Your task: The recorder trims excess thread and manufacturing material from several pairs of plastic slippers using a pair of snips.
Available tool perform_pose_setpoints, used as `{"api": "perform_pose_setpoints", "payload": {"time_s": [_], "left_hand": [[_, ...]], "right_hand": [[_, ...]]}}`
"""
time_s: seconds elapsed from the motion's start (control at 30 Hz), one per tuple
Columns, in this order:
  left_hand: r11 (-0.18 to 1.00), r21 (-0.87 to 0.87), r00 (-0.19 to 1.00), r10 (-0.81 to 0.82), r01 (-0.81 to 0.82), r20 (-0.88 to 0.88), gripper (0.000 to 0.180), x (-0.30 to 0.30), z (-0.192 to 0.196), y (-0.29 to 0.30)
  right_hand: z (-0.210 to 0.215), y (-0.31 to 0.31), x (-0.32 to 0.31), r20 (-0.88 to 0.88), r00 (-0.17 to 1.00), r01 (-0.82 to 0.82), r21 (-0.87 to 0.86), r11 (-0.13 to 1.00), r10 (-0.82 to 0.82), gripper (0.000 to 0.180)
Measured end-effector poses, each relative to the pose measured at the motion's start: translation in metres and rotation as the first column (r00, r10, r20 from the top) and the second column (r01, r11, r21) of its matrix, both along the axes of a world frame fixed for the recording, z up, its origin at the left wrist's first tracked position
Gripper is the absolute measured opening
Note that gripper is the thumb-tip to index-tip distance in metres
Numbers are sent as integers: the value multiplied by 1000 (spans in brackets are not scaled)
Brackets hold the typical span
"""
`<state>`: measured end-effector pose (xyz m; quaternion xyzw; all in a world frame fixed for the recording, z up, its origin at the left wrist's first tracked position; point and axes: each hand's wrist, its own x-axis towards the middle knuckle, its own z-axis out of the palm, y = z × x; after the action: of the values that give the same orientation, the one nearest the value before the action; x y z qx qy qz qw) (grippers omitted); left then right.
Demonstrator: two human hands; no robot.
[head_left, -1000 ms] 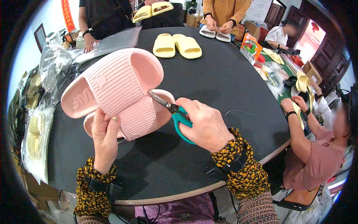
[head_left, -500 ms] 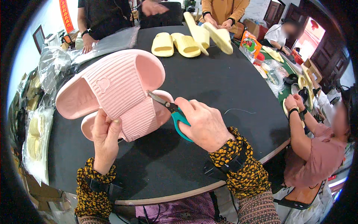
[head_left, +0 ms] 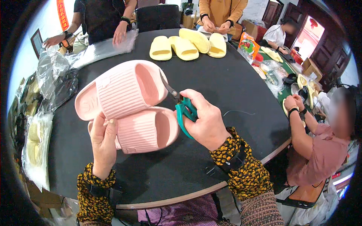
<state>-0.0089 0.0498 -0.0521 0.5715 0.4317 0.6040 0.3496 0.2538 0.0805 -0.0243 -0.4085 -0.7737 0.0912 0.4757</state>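
Observation:
My left hand (head_left: 102, 142) holds a pair of pink ribbed slide sandals, the upper pink sandal (head_left: 120, 89) lying over the lower pink sandal (head_left: 149, 130), above the round black table (head_left: 226, 86). My right hand (head_left: 205, 120) grips small scissors with teal handles (head_left: 184, 111). Their dark blades point up and left at the open end of the upper sandal. Both my sleeves are dark with a yellow pattern.
Several yellow sandals (head_left: 186, 47) lie at the table's far side, where a person in an orange top (head_left: 222, 15) handles one. Clear plastic bags (head_left: 56, 79) pile at the left. A seated person in a pink shirt (head_left: 320, 158) works at the right. A loose thread (head_left: 235, 111) lies near my right hand.
The pink sandals have turned and shifted so the lower one shows more. The scissors have moved to the upper sandal's open end. The person at the far side has set more yellow sandals down.

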Motion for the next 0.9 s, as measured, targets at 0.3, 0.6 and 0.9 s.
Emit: {"api": "perform_pose_setpoints", "payload": {"time_s": [0.3, 0.6, 0.9], "left_hand": [[1000, 25, 991, 15, -12, -133, 31, 0, 2, 2], [996, 47, 919, 84, -72, -384, 29, -2, 1, 2], [991, 97, 888, 127, -94, -442, 32, 2, 6, -3]], "right_hand": [[-2, 4, 3, -125, 992, -7, -142, 990, -11, 41], [3, 2, 5, 111, 983, 138, 50, 989, -143, 44], [6, 0, 5, 252, 949, 170, 88, 981, -187, 47]]}}
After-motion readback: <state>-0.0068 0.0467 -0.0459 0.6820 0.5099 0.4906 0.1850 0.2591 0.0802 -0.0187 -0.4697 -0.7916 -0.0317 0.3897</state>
